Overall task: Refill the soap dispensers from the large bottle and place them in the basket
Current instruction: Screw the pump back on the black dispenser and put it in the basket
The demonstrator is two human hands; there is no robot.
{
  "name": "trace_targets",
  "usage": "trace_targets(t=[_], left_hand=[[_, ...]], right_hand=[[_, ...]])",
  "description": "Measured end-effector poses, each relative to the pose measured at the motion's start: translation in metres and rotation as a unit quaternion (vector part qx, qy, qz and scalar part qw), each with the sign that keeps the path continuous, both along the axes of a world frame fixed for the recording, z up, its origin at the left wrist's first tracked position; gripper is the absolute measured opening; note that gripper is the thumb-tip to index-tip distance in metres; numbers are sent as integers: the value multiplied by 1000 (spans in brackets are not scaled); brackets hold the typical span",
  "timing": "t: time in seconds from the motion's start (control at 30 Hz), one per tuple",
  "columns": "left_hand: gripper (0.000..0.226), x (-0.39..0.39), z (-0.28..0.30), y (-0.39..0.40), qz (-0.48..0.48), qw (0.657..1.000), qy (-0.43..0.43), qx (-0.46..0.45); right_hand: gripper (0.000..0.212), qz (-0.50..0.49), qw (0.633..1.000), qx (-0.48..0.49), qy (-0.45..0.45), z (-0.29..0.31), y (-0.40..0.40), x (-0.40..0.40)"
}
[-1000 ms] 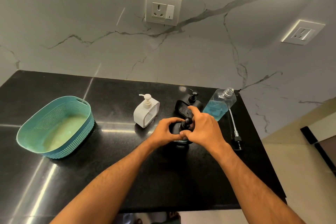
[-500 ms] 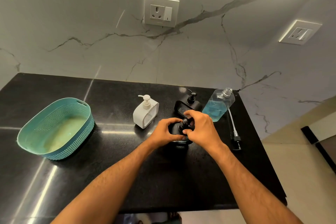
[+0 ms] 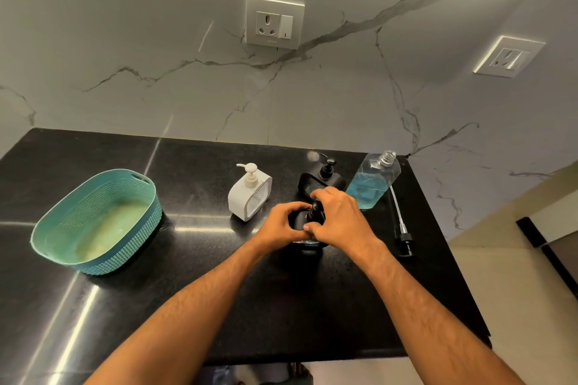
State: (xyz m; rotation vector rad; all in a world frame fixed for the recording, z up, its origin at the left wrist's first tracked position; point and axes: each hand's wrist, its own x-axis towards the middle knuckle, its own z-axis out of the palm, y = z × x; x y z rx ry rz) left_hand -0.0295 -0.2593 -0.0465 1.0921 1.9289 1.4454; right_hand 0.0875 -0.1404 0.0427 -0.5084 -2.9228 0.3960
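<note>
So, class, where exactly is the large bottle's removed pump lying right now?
In the head view, the removed pump lies flat on the black counter at its right edge, just right of the large bottle and the right hand.

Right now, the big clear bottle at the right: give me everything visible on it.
The large bottle is clear, plastic by its look, with flat sides and a threaded neck. It has no cap or pump on. Blue liquid fills more than half of it. It stands on the black counter near the back right corner, appearing tilted in this wide-angle view. Neither hand touches it. A black pump with a long clear tube lies on the counter just right of it.
</note>
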Motion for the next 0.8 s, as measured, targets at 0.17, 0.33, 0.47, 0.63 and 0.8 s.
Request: trace_targets(t=[0.17,0.33,0.47,0.63,0.8], left_hand=[[55,0,0,0,-5,1000,3,2],[54,0,3,-1,-9,1000,6,-6],[53,0,3,-2,-6,1000,8,-4],[52,0,2,-1,-9,1000,9,-1],[56,0,4,-1,-8,1000,7,-12]], right_hand=[[27,-10,1000,19,2,-1,-3,-3],[29,-70,997,25,27,-7,-8,-8],[34,-95,995,28,20,-8,-9,-8],[23,-57,998,21,-2,-7,-6,-10],[28,-101,994,-20,30,-10,-4,-10]])
